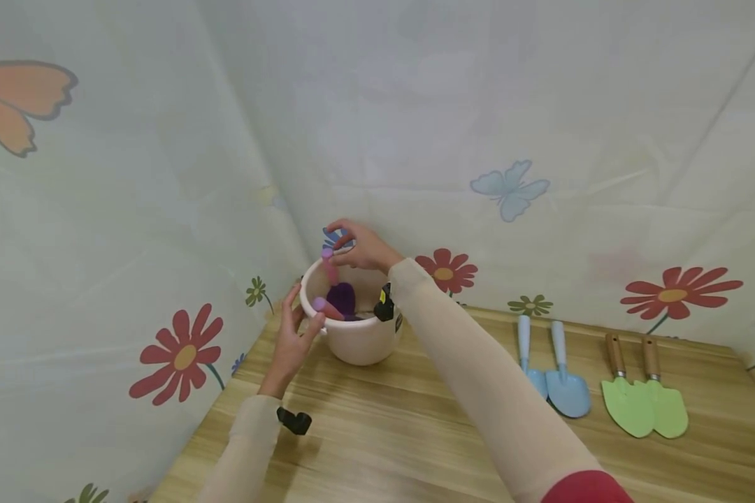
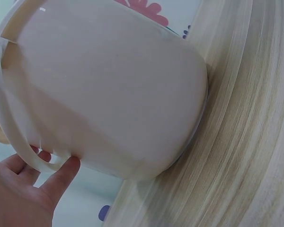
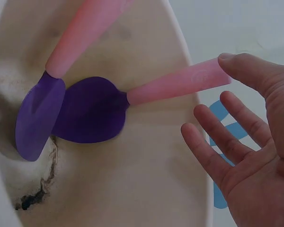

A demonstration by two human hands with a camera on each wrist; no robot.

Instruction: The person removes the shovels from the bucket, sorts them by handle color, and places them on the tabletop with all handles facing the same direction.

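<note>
A white bucket point(image 1: 360, 342) stands upright on the wooden table. Two small hand trowels with pink handles lean inside it; one purple blade point(image 3: 40, 118) partly overlaps the other purple blade point(image 3: 92, 111). My left hand point(image 1: 294, 346) rests against the bucket's left outer side, thumb and fingers spread near the rim; the left wrist view shows the bucket's carrying handle point(image 2: 14, 127) passing by these fingers. Over the far rim, my right hand point(image 1: 365, 246) has its thumb at the end of one pink handle point(image 3: 180, 85). Its other visible fingers are spread, apart from that handle.
Right of the bucket lie two blue trowels point(image 1: 568, 392) with pale handles and two green trowels point(image 1: 629, 409) with wooden handles. A flowered cloth backdrop point(image 1: 384, 140) rises behind and left of the wooden table point(image 1: 377, 433). Dark marks point(image 3: 35, 198) show on the bucket's inside.
</note>
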